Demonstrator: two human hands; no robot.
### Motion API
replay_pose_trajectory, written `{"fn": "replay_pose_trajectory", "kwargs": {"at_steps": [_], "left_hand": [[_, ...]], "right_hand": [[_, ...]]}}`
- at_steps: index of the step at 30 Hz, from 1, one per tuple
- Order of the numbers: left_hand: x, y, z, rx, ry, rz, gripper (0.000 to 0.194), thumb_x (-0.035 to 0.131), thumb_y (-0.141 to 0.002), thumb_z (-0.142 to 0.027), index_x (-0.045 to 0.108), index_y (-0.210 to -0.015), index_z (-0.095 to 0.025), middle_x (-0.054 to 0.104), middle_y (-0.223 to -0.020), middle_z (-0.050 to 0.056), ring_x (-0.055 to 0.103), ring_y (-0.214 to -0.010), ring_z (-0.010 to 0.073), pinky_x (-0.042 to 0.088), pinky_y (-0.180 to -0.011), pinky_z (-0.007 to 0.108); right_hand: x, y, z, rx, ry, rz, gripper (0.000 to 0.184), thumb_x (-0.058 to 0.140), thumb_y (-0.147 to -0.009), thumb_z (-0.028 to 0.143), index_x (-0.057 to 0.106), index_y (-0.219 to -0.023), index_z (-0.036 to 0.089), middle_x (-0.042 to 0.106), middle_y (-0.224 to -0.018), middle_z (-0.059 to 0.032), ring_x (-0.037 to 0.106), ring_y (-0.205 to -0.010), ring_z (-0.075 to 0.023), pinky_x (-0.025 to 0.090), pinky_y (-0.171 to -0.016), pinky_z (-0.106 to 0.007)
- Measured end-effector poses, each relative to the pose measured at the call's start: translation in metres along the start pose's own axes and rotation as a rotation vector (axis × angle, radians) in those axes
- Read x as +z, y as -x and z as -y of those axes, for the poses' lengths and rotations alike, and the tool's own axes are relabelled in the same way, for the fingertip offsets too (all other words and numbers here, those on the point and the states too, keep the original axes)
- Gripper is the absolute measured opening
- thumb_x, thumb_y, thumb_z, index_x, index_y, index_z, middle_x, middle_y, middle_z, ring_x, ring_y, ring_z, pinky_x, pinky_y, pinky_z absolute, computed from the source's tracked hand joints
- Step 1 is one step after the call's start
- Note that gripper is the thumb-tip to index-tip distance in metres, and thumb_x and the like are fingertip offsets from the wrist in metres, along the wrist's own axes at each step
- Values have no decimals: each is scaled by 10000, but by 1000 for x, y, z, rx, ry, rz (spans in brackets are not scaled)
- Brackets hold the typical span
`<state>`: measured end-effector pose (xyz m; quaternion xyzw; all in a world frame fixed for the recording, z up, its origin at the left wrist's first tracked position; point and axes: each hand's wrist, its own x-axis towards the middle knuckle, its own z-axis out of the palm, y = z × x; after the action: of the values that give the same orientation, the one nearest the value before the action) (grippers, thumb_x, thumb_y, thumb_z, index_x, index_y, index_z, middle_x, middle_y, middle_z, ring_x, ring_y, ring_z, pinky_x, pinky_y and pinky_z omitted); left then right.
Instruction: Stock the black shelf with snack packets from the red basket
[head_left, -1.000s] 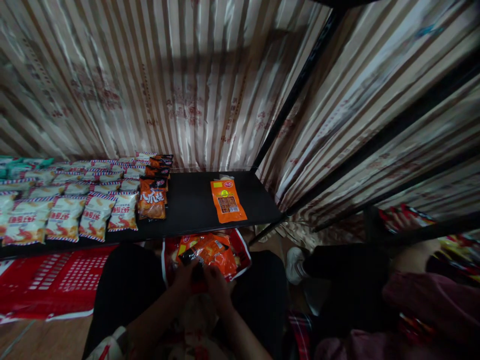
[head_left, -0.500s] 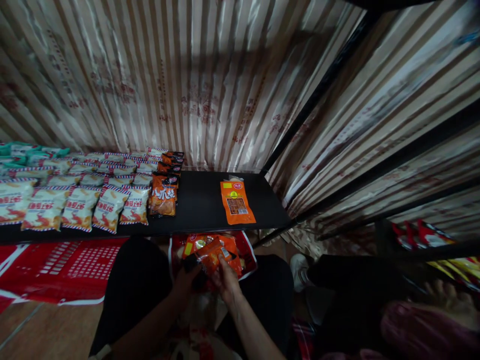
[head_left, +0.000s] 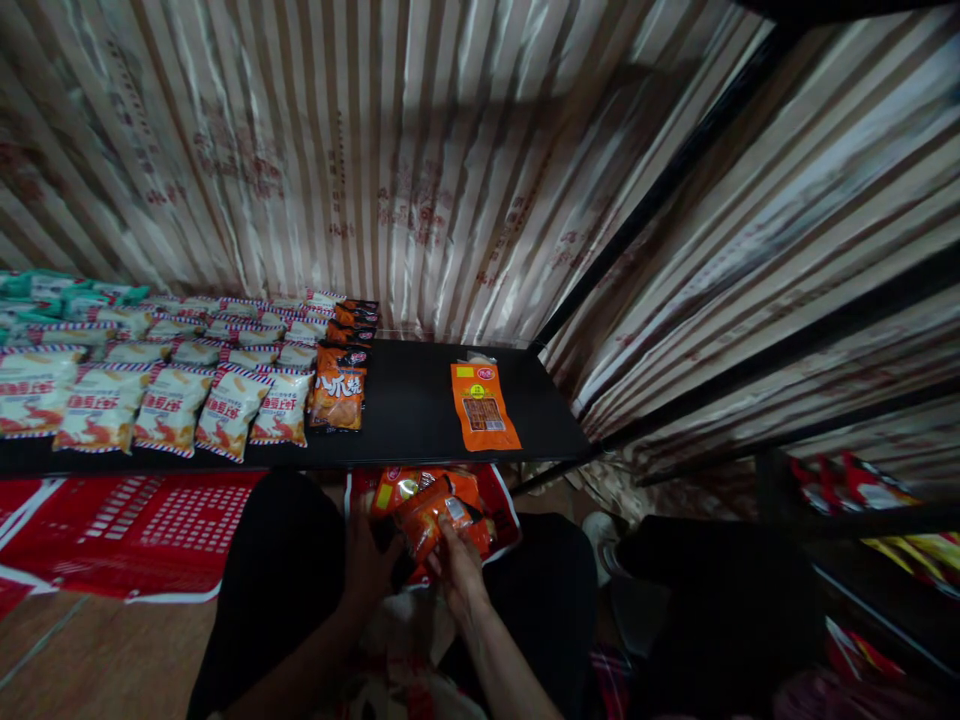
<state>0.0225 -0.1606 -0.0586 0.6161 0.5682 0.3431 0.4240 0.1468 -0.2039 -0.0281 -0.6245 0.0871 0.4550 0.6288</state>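
Observation:
My right hand (head_left: 459,572) is closed on an orange snack packet (head_left: 429,517), lifted a little out of a red-and-white bag (head_left: 504,505) that holds more orange packets between my knees. My left hand (head_left: 369,562) grips the bag's near left side, fingers curled. One orange packet (head_left: 484,405) lies flat on the black shelf (head_left: 409,405) just beyond the bag. A column of dark orange packets (head_left: 339,385) stands further left on the shelf.
Rows of white snack packets (head_left: 172,400) and green ones (head_left: 45,290) fill the shelf's left. A red perforated crate (head_left: 135,525) lies below the shelf at left. Striped curtain (head_left: 375,150) hangs behind. Black rack posts (head_left: 660,190) and another shelf with packets (head_left: 870,485) stand at right.
My right hand has raised an orange packet out of the bag. The view has shifted slightly left and up; a person's arm at lower right is out of sight now.

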Motion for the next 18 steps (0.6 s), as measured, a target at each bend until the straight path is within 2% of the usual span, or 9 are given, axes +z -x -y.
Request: {"fn": "replay_pose_trajectory", "kwargs": {"at_steps": [2, 4, 7, 10, 14, 18], "left_hand": [[-1, 1, -1, 225, -129, 5, 504, 500, -767, -197, 398, -1260, -199, 364, -1369, 110, 258, -1314, 267, 280, -1043, 522], [-3, 2, -5, 434, -228, 69, 367, 431, -816, -172, 509, -1169, -235, 408, -1350, 79, 279, -1307, 256, 314, -1026, 522], [-7, 4, -12, 663, -299, 167, 329, 375, -853, -161, 552, -1122, -228, 491, -1286, 78, 356, -1268, 226, 390, -988, 460], [-12, 8, -19, 787, -335, 220, 379, 421, -844, -200, 467, -1219, -185, 481, -1300, 105, 334, -1281, 230, 385, -993, 448], [-22, 10, -22, 877, -396, 303, 661, 558, -749, -280, 301, -1335, -113, 371, -1380, 159, 222, -1326, 287, 334, -1014, 496], [-27, 6, -16, 918, -471, 335, 577, 474, -796, -189, 296, -1344, -145, 386, -1378, 133, 227, -1328, 261, 335, -1013, 476]], "right_hand": [[2, 0, 0, -10, 11, 4, 517, 798, -477, 404, 543, -875, 194, 659, -690, 18, 636, -625, -143, 508, -524, -223], [4, 2, 1, -17, 18, 14, 515, 791, -485, 419, 551, -881, 194, 667, -707, 8, 639, -631, -149, 499, -502, -217], [7, 10, 5, -36, 22, 10, 486, 785, -495, 426, 555, -856, 195, 662, -684, 12, 624, -587, -134, 480, -472, -200], [10, 17, 11, -48, 44, 37, 470, 782, -504, 429, 561, -841, 188, 654, -660, 15, 610, -549, -120, 469, -463, -193], [9, 17, 13, -38, 63, 53, 457, 776, -512, 443, 564, -825, 184, 639, -644, 28, 598, -546, -107, 473, -478, -192], [7, 12, 8, -38, 101, 45, 447, 768, -515, 467, 552, -789, 188, 624, -617, 32, 599, -549, -115, 489, -502, -208]]}}
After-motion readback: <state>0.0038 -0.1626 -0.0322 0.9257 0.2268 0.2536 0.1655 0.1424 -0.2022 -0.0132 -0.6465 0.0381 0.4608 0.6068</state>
